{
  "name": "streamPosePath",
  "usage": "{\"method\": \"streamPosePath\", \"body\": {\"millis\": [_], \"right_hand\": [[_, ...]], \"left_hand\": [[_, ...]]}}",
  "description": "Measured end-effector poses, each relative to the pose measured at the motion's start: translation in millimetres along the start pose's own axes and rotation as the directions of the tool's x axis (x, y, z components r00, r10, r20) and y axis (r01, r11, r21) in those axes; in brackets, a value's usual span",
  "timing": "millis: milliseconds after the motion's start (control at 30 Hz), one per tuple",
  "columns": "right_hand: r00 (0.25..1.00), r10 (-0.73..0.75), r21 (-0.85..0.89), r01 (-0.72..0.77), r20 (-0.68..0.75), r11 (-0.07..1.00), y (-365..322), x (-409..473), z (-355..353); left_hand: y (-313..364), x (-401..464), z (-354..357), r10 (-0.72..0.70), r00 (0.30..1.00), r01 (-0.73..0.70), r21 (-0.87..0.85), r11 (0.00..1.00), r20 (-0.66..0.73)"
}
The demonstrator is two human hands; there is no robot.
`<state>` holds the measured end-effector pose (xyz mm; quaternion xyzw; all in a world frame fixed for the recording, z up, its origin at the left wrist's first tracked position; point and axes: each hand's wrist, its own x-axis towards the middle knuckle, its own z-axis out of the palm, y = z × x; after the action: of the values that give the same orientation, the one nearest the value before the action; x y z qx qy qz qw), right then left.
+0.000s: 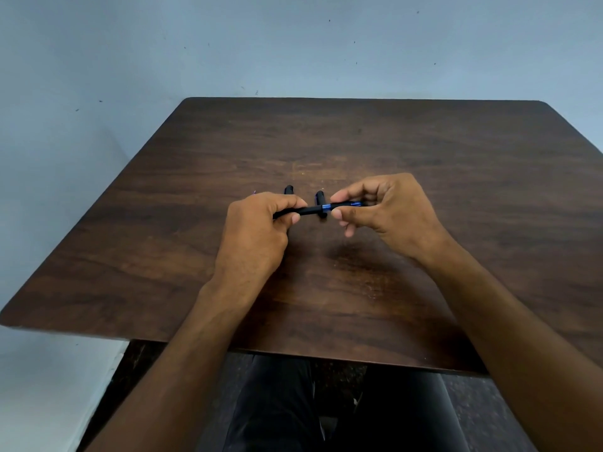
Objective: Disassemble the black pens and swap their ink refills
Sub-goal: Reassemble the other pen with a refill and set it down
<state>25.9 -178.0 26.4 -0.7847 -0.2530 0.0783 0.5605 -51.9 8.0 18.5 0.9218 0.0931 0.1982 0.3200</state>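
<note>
I hold a black pen [311, 210] level above the middle of the dark wooden table [424, 151]. My left hand [257, 236] grips its left end. My right hand [385, 210] pinches its right part between thumb and fingers, where a blue band and blue section show. Behind the held pen, two short black pen pieces lie on the table: one [289, 189] partly hidden by my left fingers, the other [320, 198] crossing behind the pen. Whether these are caps or barrels I cannot tell.
The table stands against a pale blue wall [293, 44], which also runs along its left side. My legs in dark trousers [293, 412] are under the near edge. A tiny pale speck [255, 192] lies left of the pen pieces.
</note>
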Motion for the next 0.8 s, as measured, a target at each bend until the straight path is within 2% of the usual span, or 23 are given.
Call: {"method": "streamPosePath", "body": {"millis": [300,433,600,800], "right_hand": [[1.000,-0.014,0.000,0.014,-0.002,1.000,2,1,-2],[0.999,0.037,0.099,-0.036,-0.006,0.994,3,3,2],[0.998,0.062,0.003,-0.062,-0.006,0.998,8,4,2],[1.000,0.030,0.046,-0.029,-0.001,0.999,15,4,-13]], "left_hand": [[2,-2,4,-0.005,1.000,0.005,-0.033,0.999,0.006],[3,-2,1,0.002,1.000,-0.002,-0.032,0.999,0.003],[1,-2,-1,-0.018,1.000,0.018,-0.034,0.999,0.013],[-2,-1,-4,-0.046,0.999,0.046,-0.023,0.999,0.001]]}}
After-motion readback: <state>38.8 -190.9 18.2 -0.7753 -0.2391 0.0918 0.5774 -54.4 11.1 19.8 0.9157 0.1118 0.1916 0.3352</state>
